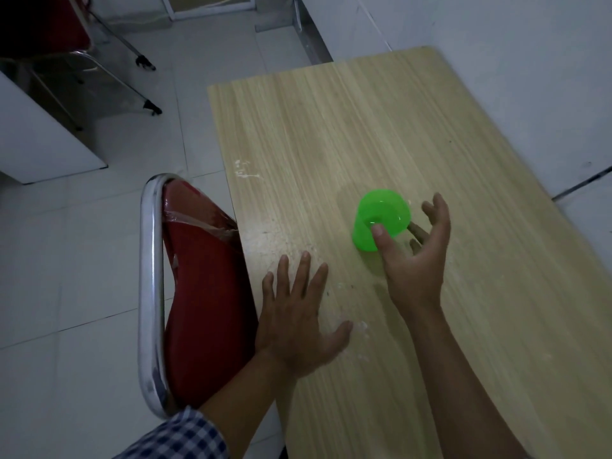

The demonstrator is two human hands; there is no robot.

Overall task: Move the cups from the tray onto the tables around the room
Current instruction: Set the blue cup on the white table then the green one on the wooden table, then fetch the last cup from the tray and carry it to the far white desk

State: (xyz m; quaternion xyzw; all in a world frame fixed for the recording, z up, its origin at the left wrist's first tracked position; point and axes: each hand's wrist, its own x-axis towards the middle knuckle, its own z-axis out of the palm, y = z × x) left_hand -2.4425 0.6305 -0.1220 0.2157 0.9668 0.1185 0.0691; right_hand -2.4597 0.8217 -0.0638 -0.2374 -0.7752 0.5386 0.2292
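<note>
A bright green plastic cup stands on the light wooden table, its mouth facing up. My right hand is just right of it and nearer to me. Its thumb tip lies against the cup's near wall, while the fingers are spread apart and clear of the cup's right side. My left hand rests flat on the table near its left edge, fingers spread, holding nothing. No tray is in view.
A red chair with a chrome frame is tucked against the table's left edge. Another red chair and a white cabinet stand at the far left on the tiled floor. A white wall runs along the table's right.
</note>
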